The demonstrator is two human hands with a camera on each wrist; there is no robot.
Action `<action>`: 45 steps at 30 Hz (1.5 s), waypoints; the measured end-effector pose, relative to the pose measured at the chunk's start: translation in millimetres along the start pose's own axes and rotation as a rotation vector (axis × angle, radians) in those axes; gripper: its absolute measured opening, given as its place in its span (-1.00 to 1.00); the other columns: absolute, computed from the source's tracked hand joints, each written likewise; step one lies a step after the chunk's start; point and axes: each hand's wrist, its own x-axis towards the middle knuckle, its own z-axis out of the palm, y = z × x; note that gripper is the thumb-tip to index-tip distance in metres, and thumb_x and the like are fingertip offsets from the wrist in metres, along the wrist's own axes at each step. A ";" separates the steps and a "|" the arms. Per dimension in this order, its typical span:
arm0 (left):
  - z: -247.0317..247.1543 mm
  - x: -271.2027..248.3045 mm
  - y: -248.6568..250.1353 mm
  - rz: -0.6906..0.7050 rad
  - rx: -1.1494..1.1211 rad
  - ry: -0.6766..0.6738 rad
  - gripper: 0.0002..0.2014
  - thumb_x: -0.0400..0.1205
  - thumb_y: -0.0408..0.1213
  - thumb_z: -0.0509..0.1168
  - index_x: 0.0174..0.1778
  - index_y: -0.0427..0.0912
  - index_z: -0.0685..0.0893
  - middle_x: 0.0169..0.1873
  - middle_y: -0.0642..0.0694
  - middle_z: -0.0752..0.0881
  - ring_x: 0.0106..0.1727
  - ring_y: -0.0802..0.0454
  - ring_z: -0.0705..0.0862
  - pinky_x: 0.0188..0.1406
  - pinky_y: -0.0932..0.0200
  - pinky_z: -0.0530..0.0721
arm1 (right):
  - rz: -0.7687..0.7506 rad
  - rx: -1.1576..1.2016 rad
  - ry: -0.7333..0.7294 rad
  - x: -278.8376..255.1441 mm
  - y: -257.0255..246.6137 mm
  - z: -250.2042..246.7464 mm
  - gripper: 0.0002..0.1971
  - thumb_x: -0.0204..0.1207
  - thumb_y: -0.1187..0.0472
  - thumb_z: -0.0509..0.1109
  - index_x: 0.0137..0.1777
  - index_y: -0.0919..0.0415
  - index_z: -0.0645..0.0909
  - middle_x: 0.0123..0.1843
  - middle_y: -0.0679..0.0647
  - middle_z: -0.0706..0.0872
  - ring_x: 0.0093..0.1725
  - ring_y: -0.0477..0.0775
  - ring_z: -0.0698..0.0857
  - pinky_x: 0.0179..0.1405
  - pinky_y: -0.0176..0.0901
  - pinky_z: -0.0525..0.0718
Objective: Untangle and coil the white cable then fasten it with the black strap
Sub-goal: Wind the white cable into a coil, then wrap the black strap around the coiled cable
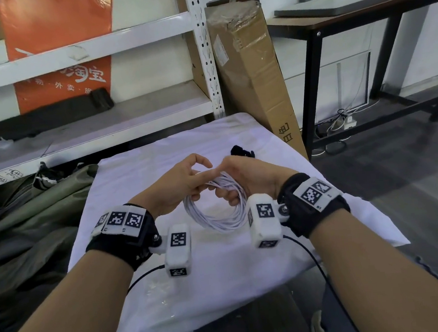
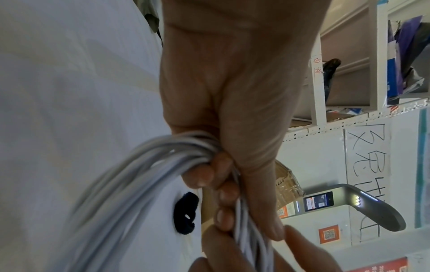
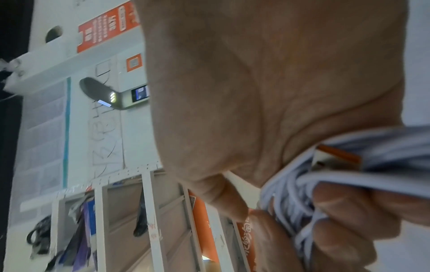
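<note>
The cable (image 1: 218, 211) is already gathered into a round coil of many turns, held up over the middle of the cloth (image 1: 158, 155) that covers the table. Both hands grasp it at its top: the left hand (image 1: 177, 188) has its lower fingers curled around the bundle while the thumb and first finger stay lifted, and the right hand (image 1: 243, 179) closes its fingers around the same bundle just beside it. The strap (image 1: 241, 151) lies on the cloth near the far edge, a little behind the right hand and apart from the coil. The coiling looks almost finished, so I think the step in hand is to settle the last turns and hand the coil to one hand. To do this well, one hand should keep all the turns pressed together at one place, so no loop slips out, and only then the other hand should let go and reach for the strap. The ends of the cable are hard to find; a small orange and white piece among the turns in the right wrist view may be a plug, but it is too blurred to tell. The fingertips are partly hidden behind the bundle.
</note>
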 end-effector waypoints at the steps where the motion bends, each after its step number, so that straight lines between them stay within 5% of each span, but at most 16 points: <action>1: -0.7 0.1 -0.3 0.016 -0.006 -0.017 -0.74 0.60 -0.10 0.35 0.08 -0.17 0.52 -0.49 0.02 0.61 -0.44 0.11 0.45 -0.45 0.25 0.41 | 0.011 0.052 -0.011 0.2 -0.3 -0.4 -0.64 0.68 0.00 0.02 -0.10 0.26 0.50 -0.41 0.05 0.51 -0.49 -0.07 0.37 -0.42 -0.27 0.38; 4: -2.5 -0.3 -1.5 0.068 -0.049 -0.074 -0.80 0.62 -0.11 0.28 0.00 -0.18 0.54 -0.42 -0.04 0.60 -0.44 0.10 0.39 -0.46 0.28 0.40 | 0.009 0.095 -0.017 4.6 1.5 -0.5 -0.55 0.71 -0.12 0.00 -0.13 0.22 0.50 -0.48 -0.02 0.47 -0.55 -0.12 0.36 -0.50 -0.34 0.37; 8: -4.4 1.3 -4.2 0.089 -0.080 -0.112 -0.81 0.68 -0.15 0.20 -0.01 -0.23 0.53 -0.49 0.01 0.48 -0.50 0.15 0.35 -0.46 0.29 0.39 | -0.015 0.086 0.018 6.9 4.2 -2.7 -0.65 0.73 -0.01 0.08 -0.09 0.22 0.53 -0.47 -0.06 0.42 -0.55 -0.17 0.35 -0.51 -0.36 0.41; 14: -6.5 9.1 -7.3 0.103 -0.085 -0.130 -0.85 0.71 -0.20 0.18 -0.11 -0.19 0.52 -0.45 0.02 0.57 -0.50 0.16 0.37 -0.47 0.33 0.40 | -0.100 0.113 0.011 5.8 7.5 -0.8 -0.72 0.75 0.18 0.07 -0.04 0.30 0.54 -0.54 -0.01 0.48 -0.49 -0.05 0.64 -0.23 -0.14 0.75; 17: -3.0 17.2 -7.4 0.100 -0.117 -0.116 -0.80 0.66 -0.11 0.21 -0.12 -0.18 0.51 -0.48 -0.01 0.46 -0.52 0.14 0.32 -0.48 0.32 0.37 | -0.103 0.076 0.076 7.1 6.3 -1.1 -0.69 0.76 0.14 0.04 -0.14 0.23 0.51 -0.55 -0.09 0.39 -0.61 -0.16 0.38 -0.49 -0.30 0.55; 20: 4.2 27.5 -7.2 0.118 -0.102 -0.089 -0.77 0.64 -0.06 0.22 -0.15 -0.17 0.52 -0.42 -0.08 0.45 -0.50 0.13 0.33 -0.47 0.30 0.38 | -0.149 0.000 0.212 7.5 8.2 -3.3 -0.66 0.75 0.07 0.07 -0.22 0.18 0.47 -0.53 -0.10 0.30 -0.59 -0.15 0.23 -0.59 -0.36 0.31; 24: 16.2 49.5 -2.3 0.166 0.044 0.025 -0.76 0.70 -0.10 0.21 -0.04 -0.24 0.57 -0.23 -0.12 0.66 -0.35 0.11 0.55 -0.28 0.24 0.58 | -0.203 -0.016 0.402 5.8 8.2 -13.9 -0.66 0.74 0.07 0.12 -0.26 0.18 0.43 -0.54 -0.08 0.32 -0.58 -0.12 0.22 -0.63 -0.34 0.27; 27: 17.4 69.8 0.5 0.159 0.136 0.255 -0.78 0.71 -0.04 0.18 0.07 -0.11 0.57 -0.08 0.08 0.65 -0.08 0.10 0.64 0.01 0.17 0.60 | -0.222 0.055 0.698 2.0 5.2 -38.0 -0.67 0.72 0.15 0.14 -0.27 0.25 0.47 -0.47 0.02 0.41 -0.60 -0.07 0.32 -0.59 -0.26 0.34; 30: 14.3 85.5 -1.4 0.129 0.251 0.363 -0.83 0.71 -0.12 0.19 0.12 -0.08 0.58 0.07 0.06 0.61 0.08 0.04 0.62 0.09 0.12 0.60 | -0.271 0.108 0.991 -6.5 6.4 -67.5 -0.66 0.72 0.18 0.10 -0.33 0.17 0.41 -0.45 0.04 0.42 -0.55 -0.04 0.37 -0.57 -0.23 0.36; 33: 19.5 100.2 -4.7 0.169 0.637 0.215 -0.79 0.70 -0.27 0.20 0.23 -0.12 0.59 0.25 -0.04 0.54 0.15 0.00 0.60 0.04 0.26 0.44 | -0.348 0.173 1.096 -10.0 8.7 -82.5 -0.64 0.72 0.18 0.08 -0.36 0.14 0.36 -0.45 0.03 0.39 -0.53 -0.04 0.35 -0.57 -0.23 0.34; 38: 45.8 120.0 -3.0 0.168 0.870 -0.055 -0.59 0.68 -0.25 0.23 0.47 -0.12 0.45 0.40 -0.08 0.52 0.35 -0.10 0.54 0.15 0.31 0.35 | -0.346 0.184 1.125 -7.1 10.3 -86.7 -0.63 0.73 0.17 0.07 -0.35 0.15 0.39 -0.45 0.03 0.40 -0.53 -0.05 0.36 -0.73 -0.37 0.37; 42: 50.4 126.5 -3.9 0.044 0.974 -0.097 -0.47 0.66 -0.13 0.25 0.57 -0.09 0.33 0.44 -0.14 0.52 0.39 -0.14 0.50 0.13 0.24 0.36 | -0.324 0.239 1.118 -5.7 5.2 -85.7 -0.65 0.73 0.18 0.04 -0.26 0.25 0.47 -0.45 0.07 0.37 -0.53 -0.02 0.29 -0.62 -0.27 0.30; 45: 46.3 120.1 -3.0 0.017 1.080 -0.132 -0.53 0.62 -0.12 0.31 0.45 -0.15 0.47 0.31 -0.18 0.60 0.29 -0.15 0.55 0.02 0.22 0.38 | -0.335 0.240 1.107 -3.8 4.8 -81.6 -0.70 0.74 0.15 0.02 -0.14 0.27 0.45 -0.44 0.08 0.34 -0.53 -0.02 0.26 -0.66 -0.30 0.28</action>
